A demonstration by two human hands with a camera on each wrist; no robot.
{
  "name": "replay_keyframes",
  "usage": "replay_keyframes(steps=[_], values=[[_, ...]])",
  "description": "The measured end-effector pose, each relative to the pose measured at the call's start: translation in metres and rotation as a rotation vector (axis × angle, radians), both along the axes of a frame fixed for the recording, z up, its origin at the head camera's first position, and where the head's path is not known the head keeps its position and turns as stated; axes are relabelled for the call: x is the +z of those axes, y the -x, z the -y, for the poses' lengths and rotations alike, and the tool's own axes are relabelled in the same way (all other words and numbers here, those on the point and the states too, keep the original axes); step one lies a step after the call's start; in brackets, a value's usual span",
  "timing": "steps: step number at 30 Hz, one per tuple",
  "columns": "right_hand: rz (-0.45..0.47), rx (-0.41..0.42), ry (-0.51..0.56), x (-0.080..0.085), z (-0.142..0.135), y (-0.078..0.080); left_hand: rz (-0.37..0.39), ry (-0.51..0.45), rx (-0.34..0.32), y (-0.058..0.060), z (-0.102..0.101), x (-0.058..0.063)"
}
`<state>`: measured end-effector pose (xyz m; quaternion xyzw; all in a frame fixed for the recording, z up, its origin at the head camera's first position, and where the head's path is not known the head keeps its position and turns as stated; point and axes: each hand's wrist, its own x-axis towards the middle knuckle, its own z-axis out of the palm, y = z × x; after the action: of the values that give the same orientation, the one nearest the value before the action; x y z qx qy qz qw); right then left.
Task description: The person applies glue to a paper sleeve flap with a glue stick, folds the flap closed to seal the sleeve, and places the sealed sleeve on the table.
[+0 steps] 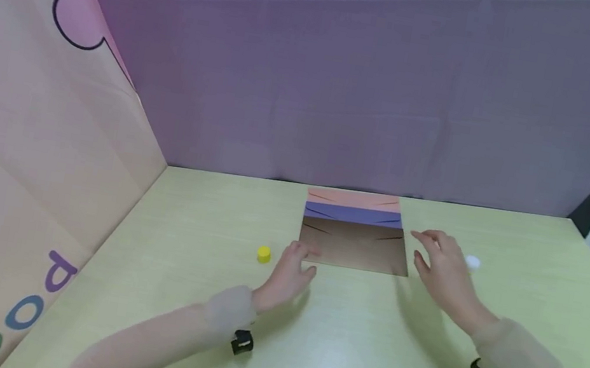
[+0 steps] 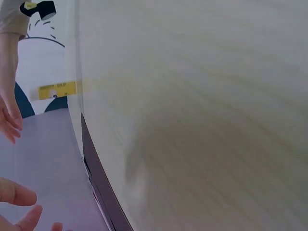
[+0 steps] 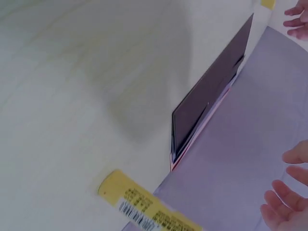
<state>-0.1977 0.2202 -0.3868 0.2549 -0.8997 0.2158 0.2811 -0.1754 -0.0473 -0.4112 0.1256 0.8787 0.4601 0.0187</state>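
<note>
Overlapping coloured paper pieces lie at the far middle of the table, with brown, blue and pink bands one behind another and thin dark lines near the sides. My left hand hovers by their near left corner, fingers relaxed and holding nothing. Off the right edge, my right hand hangs with loosely bent fingers, also holding nothing. A yellow tube with a printed label and barcode, like a glue stick, stands close to the right hand; its white top shows behind that hand in the head view.
Left of the papers stands a small yellow cylinder. A purple backdrop rises along the table's far edge, and a printed cloth borders the left side. The pale wooden table stretches in front.
</note>
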Motion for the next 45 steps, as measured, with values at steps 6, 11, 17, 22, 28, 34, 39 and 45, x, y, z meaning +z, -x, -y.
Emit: replay_keyframes(steps=[6, 11, 17, 22, 28, 34, 39, 45], values=[[-0.083, -0.022, 0.044, 0.004, -0.017, -0.005, -0.068, 0.017, -0.070, -0.014, 0.007, 0.006], [-0.084, -0.045, 0.103, 0.002, -0.030, -0.010, -0.056, 0.030, -0.077, -0.021, 0.011, 0.007], [-0.046, -0.076, 0.160, -0.004, -0.044, -0.014, -0.051, 0.008, -0.068, -0.026, 0.015, 0.007], [0.103, -0.131, 0.235, -0.009, -0.053, -0.018, -0.049, 0.013, -0.076, -0.028, 0.018, 0.007], [0.360, -0.224, 0.341, -0.013, -0.061, -0.020, -0.022, 0.041, -0.086, -0.030, 0.024, 0.006], [0.547, -0.233, 0.384, -0.017, -0.067, -0.018, -0.019, 0.034, -0.114, -0.033, 0.028, 0.006], [0.646, -0.214, 0.406, -0.024, -0.069, -0.016, -0.007, 0.034, -0.131, -0.034, 0.032, 0.007], [0.664, -0.218, 0.449, -0.030, -0.070, -0.015, 0.026, 0.057, -0.171, -0.033, 0.036, 0.008]])
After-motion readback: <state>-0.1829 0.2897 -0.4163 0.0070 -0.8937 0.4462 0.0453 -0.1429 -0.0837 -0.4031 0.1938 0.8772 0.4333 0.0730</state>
